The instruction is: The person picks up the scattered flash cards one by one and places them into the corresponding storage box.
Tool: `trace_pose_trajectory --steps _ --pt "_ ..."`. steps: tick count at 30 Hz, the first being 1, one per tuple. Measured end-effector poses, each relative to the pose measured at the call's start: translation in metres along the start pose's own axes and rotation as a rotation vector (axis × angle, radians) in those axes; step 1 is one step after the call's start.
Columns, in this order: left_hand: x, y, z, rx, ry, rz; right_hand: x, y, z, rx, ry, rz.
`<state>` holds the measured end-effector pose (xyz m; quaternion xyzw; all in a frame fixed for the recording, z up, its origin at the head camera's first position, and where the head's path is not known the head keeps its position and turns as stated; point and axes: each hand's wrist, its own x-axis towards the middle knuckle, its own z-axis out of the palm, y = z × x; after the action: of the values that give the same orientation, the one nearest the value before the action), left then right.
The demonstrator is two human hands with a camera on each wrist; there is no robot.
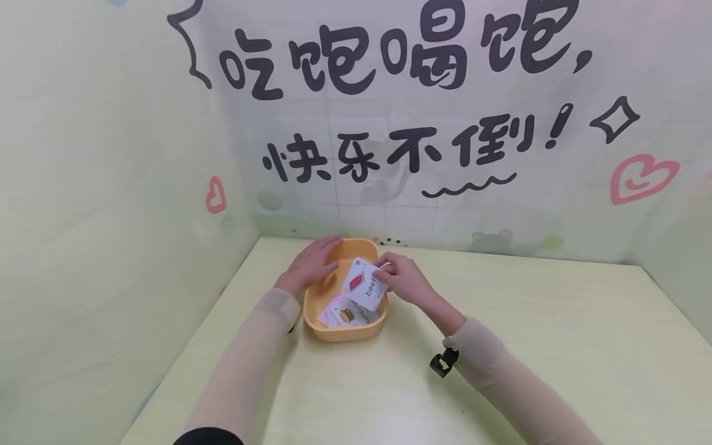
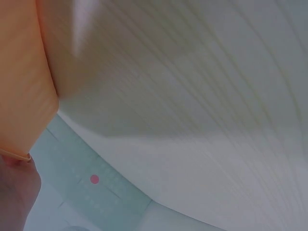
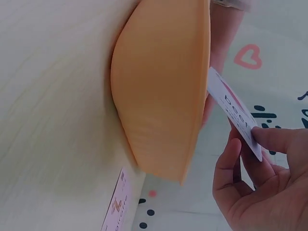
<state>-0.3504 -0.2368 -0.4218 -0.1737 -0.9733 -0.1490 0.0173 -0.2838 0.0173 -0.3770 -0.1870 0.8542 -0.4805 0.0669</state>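
An orange plastic basket (image 1: 343, 334) stands on the table with several picture cards inside. My left hand (image 1: 308, 264) holds its far left rim, thumb on the inner side and fingers along the edge. Between the thumb and fingers of my right hand (image 1: 405, 279) is a white card (image 1: 364, 284) printed "beef" with a red picture, tilted above the other cards. A hamburger card (image 1: 350, 313) lies below it, partly covered. The right wrist view shows the beef card (image 3: 235, 113) pinched at one end, above the basket rim.
A pinkish card (image 3: 117, 204) lies on the table beside the basket in the right wrist view. The pale table (image 1: 528, 346) meets a printed wall (image 1: 356, 216) behind the basket and another wall (image 1: 139, 216) at the left.
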Motion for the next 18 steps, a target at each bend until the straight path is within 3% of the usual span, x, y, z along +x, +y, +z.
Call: trace_pose_trajectory --steps 8,13,18 --pt "-0.004 0.005 -0.004 0.018 -0.015 0.002 -0.002 -0.002 0.021 -0.058 -0.038 0.017" --pt "-0.006 0.006 -0.004 0.022 -0.019 -0.004 -0.007 -0.003 0.023 -0.103 -0.053 -0.038" --pt "-0.01 0.008 -0.004 0.016 -0.025 -0.02 -0.011 -0.003 0.023 -0.145 -0.064 -0.042"
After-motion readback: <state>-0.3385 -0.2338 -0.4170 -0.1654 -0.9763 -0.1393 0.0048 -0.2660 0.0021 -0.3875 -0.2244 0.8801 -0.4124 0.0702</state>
